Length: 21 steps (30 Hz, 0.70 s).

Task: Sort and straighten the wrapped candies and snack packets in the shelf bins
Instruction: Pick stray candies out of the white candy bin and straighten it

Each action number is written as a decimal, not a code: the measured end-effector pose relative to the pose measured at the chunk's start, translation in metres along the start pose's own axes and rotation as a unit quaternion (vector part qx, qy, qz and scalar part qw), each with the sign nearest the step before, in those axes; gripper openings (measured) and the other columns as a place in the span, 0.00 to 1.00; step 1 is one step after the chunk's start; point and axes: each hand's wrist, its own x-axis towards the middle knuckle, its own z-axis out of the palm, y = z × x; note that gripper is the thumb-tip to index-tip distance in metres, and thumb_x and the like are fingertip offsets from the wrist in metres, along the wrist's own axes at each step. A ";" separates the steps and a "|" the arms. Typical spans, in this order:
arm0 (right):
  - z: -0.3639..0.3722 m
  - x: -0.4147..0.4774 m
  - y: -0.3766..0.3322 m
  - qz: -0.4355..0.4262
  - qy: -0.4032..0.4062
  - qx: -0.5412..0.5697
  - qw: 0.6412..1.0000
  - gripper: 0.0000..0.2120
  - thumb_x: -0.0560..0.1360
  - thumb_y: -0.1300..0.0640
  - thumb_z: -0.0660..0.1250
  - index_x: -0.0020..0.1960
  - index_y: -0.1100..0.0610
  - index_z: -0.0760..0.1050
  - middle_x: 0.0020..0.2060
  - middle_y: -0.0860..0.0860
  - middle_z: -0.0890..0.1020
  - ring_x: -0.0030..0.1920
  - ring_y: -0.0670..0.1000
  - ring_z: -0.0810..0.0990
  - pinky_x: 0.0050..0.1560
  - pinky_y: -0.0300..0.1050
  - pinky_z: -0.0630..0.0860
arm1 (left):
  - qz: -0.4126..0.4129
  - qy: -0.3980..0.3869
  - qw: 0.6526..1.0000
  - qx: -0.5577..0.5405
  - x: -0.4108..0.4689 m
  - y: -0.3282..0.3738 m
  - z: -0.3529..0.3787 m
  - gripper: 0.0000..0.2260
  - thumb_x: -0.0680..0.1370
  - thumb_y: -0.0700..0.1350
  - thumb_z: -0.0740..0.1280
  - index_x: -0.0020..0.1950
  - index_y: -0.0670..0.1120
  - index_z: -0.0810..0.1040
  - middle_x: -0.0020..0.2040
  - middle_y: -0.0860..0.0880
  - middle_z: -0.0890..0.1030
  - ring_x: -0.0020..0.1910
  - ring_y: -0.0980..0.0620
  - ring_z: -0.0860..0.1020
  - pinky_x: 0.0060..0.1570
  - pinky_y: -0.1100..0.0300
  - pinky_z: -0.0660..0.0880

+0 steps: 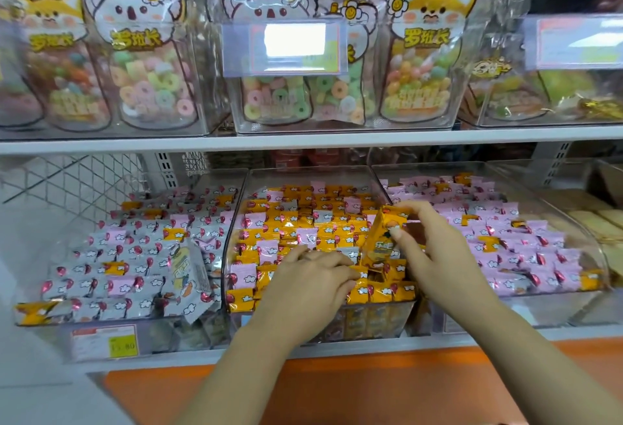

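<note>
Shop shelf, middle bin: right hand pinches a stray orange snack packet; left hand lies flat-fingered on the candies. Sorting step; next, likely rehoming it.

The one head-worn wide-angle camera looks forward and down, close over the middle bin.

Two hands: the left hand and the right hand. Three clear bins of small wrapped candies on the near shelf: left bin, middle bin, right bin; the candies are too many to count. Two larger snack packets: orange packet, white packet. Five animal-faced bags on the far shelf: two fox bags, three koala bags. Three price labels
</note>
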 end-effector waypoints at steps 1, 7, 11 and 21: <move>-0.001 0.000 0.001 0.003 0.004 -0.002 1.000 0.10 0.78 0.55 0.61 0.59 0.46 0.67 0.44 0.48 0.79 0.44 0.44 0.77 0.39 0.36 0.73 | -0.005 -0.005 1.000 0.000 0.000 0.000 0.000 0.16 0.82 0.54 0.52 0.66 0.58 0.73 0.65 0.61 0.73 0.64 0.57 0.71 0.70 0.56 0.52; -0.004 0.001 -0.003 -0.024 -0.022 -0.021 0.999 0.12 0.78 0.56 0.61 0.61 0.51 0.70 0.49 0.46 0.78 0.49 0.45 0.76 0.45 0.34 0.73 | -0.023 -0.029 0.999 0.003 0.001 0.004 -0.005 0.16 0.82 0.54 0.51 0.67 0.57 0.72 0.64 0.61 0.72 0.63 0.58 0.70 0.70 0.57 0.48; -0.011 0.006 -0.005 -0.029 -0.064 -0.063 0.996 0.13 0.78 0.57 0.61 0.62 0.51 0.69 0.51 0.45 0.76 0.49 0.44 0.75 0.42 0.28 0.69 | -0.027 -0.038 0.999 0.001 0.000 0.004 -0.008 0.17 0.82 0.53 0.51 0.67 0.57 0.72 0.65 0.61 0.71 0.63 0.58 0.70 0.71 0.56 0.47; -0.006 0.018 -0.014 -0.038 -0.164 -0.190 0.967 0.15 0.79 0.56 0.60 0.65 0.51 0.67 0.44 0.47 0.78 0.36 0.44 0.68 0.31 0.30 0.60 | -0.035 -0.050 0.998 0.003 0.000 0.006 -0.010 0.17 0.83 0.53 0.50 0.67 0.56 0.72 0.65 0.60 0.71 0.63 0.58 0.70 0.71 0.57 0.47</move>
